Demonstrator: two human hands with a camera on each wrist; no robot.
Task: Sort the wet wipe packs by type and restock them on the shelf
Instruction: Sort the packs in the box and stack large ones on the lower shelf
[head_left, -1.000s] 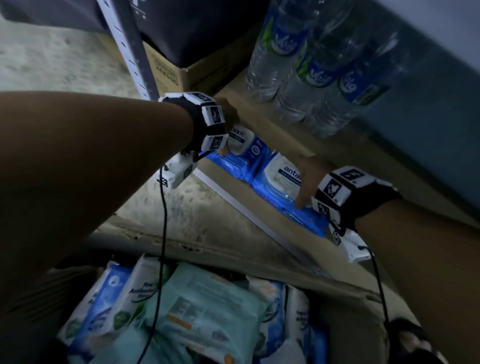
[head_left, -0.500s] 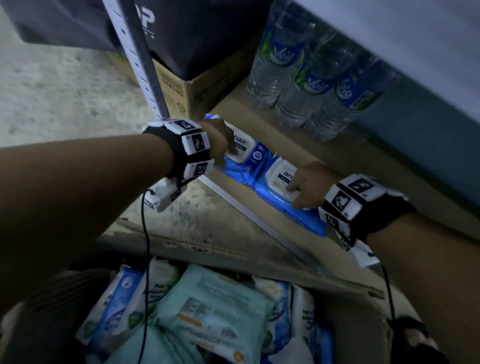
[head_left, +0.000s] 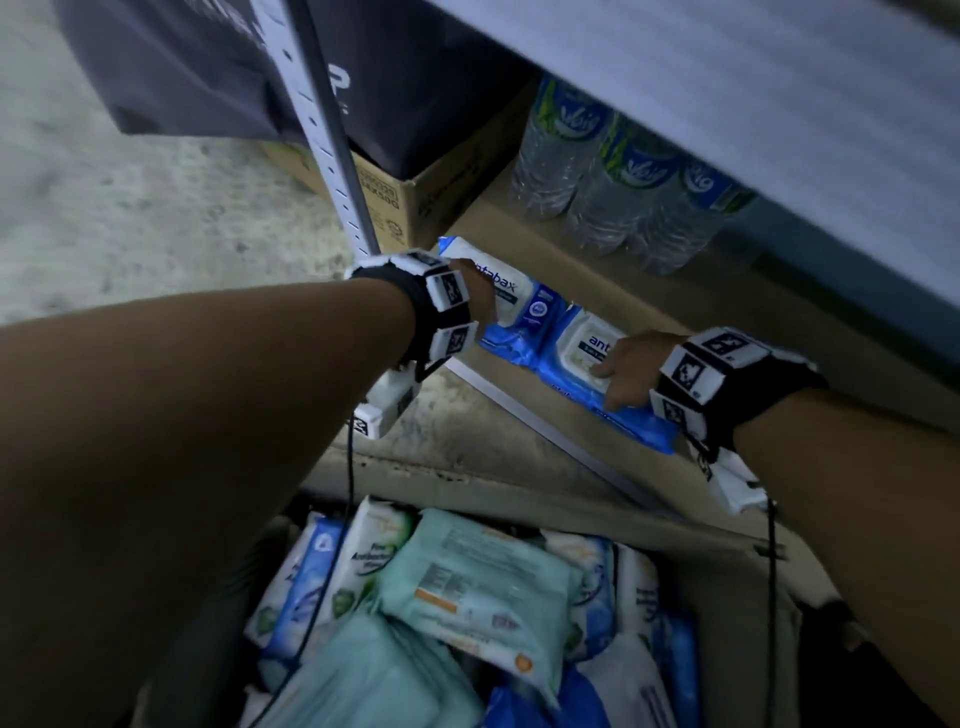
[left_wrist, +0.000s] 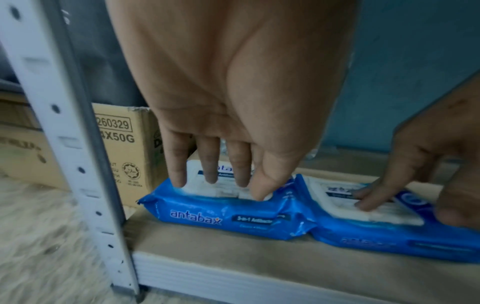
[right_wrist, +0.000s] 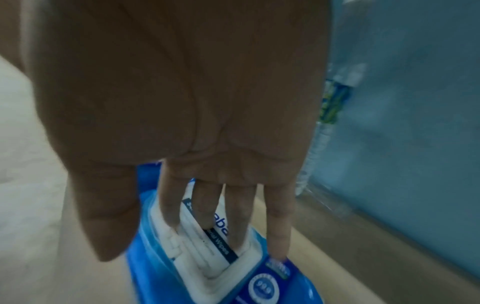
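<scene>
- The left hand is reached down onto the left Antabax wipe pack, straight fingers laid flat on its white lid.
- The right hand is pressed with straight fingers on the right Antabax wipe pack.
- Both packs are laid end to end, touching, on the brown shelf.
- Water bottles are stood behind; a box of mixed wipe packs is seen below on the floor.
</scene>
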